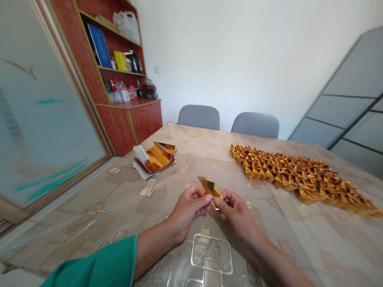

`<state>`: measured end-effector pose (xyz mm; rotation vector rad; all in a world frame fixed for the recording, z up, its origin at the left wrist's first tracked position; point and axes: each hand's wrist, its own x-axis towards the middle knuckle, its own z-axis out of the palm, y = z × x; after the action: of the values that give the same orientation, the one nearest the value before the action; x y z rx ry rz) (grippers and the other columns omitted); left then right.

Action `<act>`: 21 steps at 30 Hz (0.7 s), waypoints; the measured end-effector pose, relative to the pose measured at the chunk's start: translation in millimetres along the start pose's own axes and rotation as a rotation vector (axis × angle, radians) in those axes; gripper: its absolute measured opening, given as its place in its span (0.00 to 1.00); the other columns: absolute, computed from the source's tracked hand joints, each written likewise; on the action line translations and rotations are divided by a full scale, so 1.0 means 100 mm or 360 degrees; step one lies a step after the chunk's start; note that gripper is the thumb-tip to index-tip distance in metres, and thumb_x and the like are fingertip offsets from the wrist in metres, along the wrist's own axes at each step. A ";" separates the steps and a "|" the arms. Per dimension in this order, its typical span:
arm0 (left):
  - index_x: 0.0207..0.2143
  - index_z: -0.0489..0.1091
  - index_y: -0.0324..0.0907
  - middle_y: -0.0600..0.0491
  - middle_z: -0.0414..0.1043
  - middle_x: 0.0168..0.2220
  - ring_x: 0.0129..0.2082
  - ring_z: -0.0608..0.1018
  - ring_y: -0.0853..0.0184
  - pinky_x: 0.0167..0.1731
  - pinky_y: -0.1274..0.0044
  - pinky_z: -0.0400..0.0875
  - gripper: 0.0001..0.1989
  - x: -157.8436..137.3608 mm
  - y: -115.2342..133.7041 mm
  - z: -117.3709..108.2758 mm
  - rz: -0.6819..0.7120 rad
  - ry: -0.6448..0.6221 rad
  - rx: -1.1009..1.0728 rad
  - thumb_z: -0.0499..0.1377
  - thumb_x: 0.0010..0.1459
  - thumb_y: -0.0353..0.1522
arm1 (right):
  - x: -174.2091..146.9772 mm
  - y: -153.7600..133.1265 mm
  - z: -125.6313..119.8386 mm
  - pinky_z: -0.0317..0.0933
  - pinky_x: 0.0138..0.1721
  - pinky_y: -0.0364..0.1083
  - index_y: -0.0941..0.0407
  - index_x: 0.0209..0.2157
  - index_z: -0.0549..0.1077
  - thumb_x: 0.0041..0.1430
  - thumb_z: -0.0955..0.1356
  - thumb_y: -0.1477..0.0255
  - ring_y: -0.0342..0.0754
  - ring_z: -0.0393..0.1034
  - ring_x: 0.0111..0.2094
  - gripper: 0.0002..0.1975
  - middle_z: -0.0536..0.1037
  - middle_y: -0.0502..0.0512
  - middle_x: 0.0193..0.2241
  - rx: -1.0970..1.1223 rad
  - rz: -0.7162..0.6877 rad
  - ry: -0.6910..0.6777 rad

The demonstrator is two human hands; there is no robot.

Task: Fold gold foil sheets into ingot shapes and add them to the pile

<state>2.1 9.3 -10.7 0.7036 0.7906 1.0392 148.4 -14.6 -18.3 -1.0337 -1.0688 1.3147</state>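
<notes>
Lying left is one sheet stack (160, 156); beyond stand two chairs (199, 116); at right, folded pieces (287, 167) too crowded to count. Left hand (189, 202) and right hand (235, 205), grips closed, pinch one gold foil piece (207, 185) above the desk (197, 141), forearms (158, 244) converging.

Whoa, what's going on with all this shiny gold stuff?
A person's left hand and right hand are pinching a folded gold piece between them, over the table. Off to the right, lots of folded gold shapes sit close together in rows. Farther back on the left lies a loose pile of gold and white sheets, with neither hand touching it.
</notes>
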 end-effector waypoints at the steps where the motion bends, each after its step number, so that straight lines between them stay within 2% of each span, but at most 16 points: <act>1: 0.26 0.63 0.40 0.57 0.74 0.26 0.26 0.75 0.74 0.33 0.80 0.70 0.21 0.00 0.01 0.00 0.0013 -0.0021 0.0007 0.74 0.39 0.35 | 0.00 -0.01 -0.01 0.49 0.25 0.42 0.55 0.23 0.66 0.50 0.75 0.58 0.41 0.55 0.22 0.19 0.66 0.45 0.20 -0.0010 0.0001 0.0006; 4: 0.30 0.67 0.40 0.55 0.76 0.29 0.28 0.76 0.72 0.33 0.79 0.71 0.16 0.02 0.04 -0.01 0.0188 -0.0125 0.0126 0.71 0.44 0.34 | 0.01 -0.08 -0.03 0.46 0.23 0.42 0.56 0.21 0.66 0.48 0.75 0.56 0.40 0.53 0.21 0.21 0.65 0.45 0.18 -0.0076 0.0020 0.0014; 8: 0.31 0.70 0.40 0.55 0.75 0.29 0.28 0.75 0.70 0.31 0.79 0.69 0.06 0.03 0.06 -0.01 0.0607 -0.0144 0.0562 0.65 0.52 0.30 | -0.02 -0.15 -0.02 0.46 0.23 0.42 0.56 0.21 0.66 0.47 0.76 0.55 0.40 0.53 0.20 0.22 0.65 0.45 0.18 -0.0052 0.0089 0.0018; 10: 0.31 0.72 0.41 0.54 0.74 0.31 0.32 0.76 0.69 0.34 0.78 0.69 0.02 0.02 0.07 -0.03 0.0914 -0.0131 0.0933 0.63 0.54 0.26 | -0.03 -0.16 -0.01 0.47 0.23 0.41 0.56 0.22 0.66 0.46 0.76 0.56 0.40 0.53 0.20 0.21 0.65 0.45 0.18 0.0020 0.0114 0.0024; 13: 0.32 0.76 0.42 0.52 0.71 0.35 0.36 0.74 0.67 0.37 0.77 0.69 0.05 0.02 0.09 -0.06 0.1518 -0.0118 0.1457 0.62 0.56 0.24 | -0.03 -0.17 -0.02 0.50 0.24 0.41 0.56 0.22 0.67 0.45 0.77 0.58 0.40 0.56 0.21 0.20 0.66 0.45 0.18 0.0092 0.0138 0.0027; 15: 0.34 0.77 0.42 0.51 0.69 0.35 0.37 0.73 0.66 0.36 0.76 0.68 0.05 0.02 0.12 -0.08 0.1838 -0.0114 0.1657 0.63 0.57 0.25 | -0.03 -0.18 -0.03 0.50 0.24 0.41 0.56 0.21 0.67 0.44 0.77 0.59 0.39 0.57 0.20 0.20 0.67 0.46 0.17 0.0135 0.0167 0.0016; 17: 0.35 0.77 0.42 0.50 0.70 0.35 0.37 0.72 0.66 0.37 0.75 0.68 0.04 0.02 0.14 -0.09 0.1998 -0.0153 0.1794 0.63 0.59 0.26 | -0.03 -0.18 -0.03 0.50 0.23 0.41 0.56 0.21 0.67 0.43 0.77 0.60 0.39 0.57 0.19 0.20 0.67 0.46 0.17 0.0196 0.0208 0.0002; 21: 0.37 0.75 0.41 0.50 0.76 0.37 0.37 0.73 0.65 0.40 0.72 0.68 0.03 0.01 0.18 -0.07 0.2064 -0.0330 0.1985 0.62 0.60 0.27 | -0.03 -0.17 -0.02 0.52 0.23 0.41 0.55 0.21 0.66 0.42 0.78 0.61 0.39 0.57 0.18 0.19 0.67 0.44 0.15 0.0291 0.0277 -0.0025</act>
<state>-12.0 17.2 -0.6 2.5703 0.7069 1.4751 153.6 -17.8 -1.9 -0.9967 -0.8670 1.5330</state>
